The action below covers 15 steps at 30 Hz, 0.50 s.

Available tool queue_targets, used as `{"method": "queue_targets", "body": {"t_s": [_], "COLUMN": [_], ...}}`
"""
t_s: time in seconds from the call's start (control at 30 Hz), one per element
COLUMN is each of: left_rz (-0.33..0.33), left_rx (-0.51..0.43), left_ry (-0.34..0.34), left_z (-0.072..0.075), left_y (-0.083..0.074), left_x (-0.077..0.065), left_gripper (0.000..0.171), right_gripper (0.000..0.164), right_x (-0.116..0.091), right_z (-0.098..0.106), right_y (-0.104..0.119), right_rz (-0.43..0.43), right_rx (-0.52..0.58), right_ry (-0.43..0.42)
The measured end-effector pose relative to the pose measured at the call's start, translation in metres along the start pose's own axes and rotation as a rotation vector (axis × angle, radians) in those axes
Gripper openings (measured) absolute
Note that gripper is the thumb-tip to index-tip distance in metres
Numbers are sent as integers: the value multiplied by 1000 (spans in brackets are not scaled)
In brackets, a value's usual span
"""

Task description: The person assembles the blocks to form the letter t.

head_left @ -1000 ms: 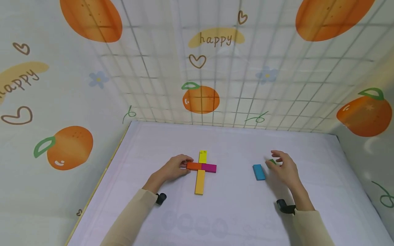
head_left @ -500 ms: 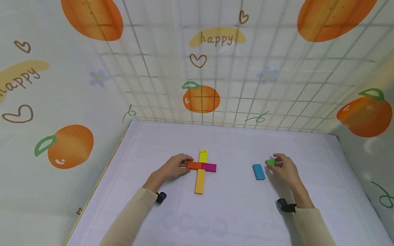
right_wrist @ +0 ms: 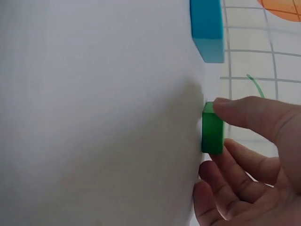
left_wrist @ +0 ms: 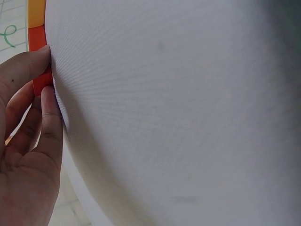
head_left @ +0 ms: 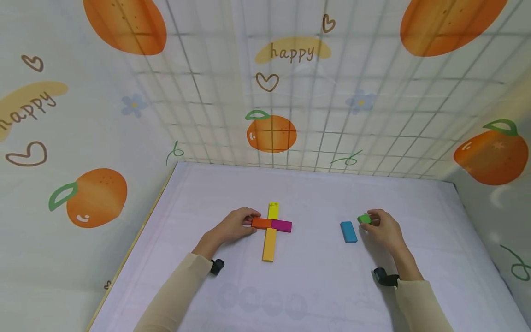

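My left hand pinches the left end of an orange block; the left wrist view shows thumb and fingers on either side of that red-looking block. Its other end meets a magenta block. A bright yellow block stands behind the join and a longer amber block in front, forming a cross. Off to the right, my right hand holds a green block between thumb and fingers, low over or on the tabletop. A blue block lies just left of it, apart.
The blocks lie on a white tabletop. Behind it hangs a cloth printed with oranges, hearts and a grid, and similar cloth closes both sides. A black wrist camera sits at the right wrist, another at the left.
The green block, mostly hidden by my right hand a second ago, now shows plainly, and the right fingers have come down and closed on it. My left hand stays on the orange block.
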State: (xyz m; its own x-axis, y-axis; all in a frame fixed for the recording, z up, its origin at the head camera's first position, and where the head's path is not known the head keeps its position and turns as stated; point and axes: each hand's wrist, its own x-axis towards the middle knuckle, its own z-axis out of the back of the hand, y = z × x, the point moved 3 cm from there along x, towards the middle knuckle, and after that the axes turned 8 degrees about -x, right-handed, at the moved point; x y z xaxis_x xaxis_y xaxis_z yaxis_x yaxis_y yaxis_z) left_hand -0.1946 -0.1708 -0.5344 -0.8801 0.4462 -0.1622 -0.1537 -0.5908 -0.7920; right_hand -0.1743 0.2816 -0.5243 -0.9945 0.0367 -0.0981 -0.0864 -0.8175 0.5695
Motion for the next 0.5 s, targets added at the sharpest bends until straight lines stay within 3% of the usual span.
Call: {"method": "queue_targets", "body": {"t_s": [0.5], "left_rz": [6], "left_rx": [-17], "left_ry": [-3], "left_z": [-2], "left_y": [1], "left_x": [0], "left_gripper": [44], "right_gripper": [53], "right_x": [-12], "right_z": [7], "right_y": [13], "right_rz": [76], "right_rx": [9], "right_ry": [-37]}}
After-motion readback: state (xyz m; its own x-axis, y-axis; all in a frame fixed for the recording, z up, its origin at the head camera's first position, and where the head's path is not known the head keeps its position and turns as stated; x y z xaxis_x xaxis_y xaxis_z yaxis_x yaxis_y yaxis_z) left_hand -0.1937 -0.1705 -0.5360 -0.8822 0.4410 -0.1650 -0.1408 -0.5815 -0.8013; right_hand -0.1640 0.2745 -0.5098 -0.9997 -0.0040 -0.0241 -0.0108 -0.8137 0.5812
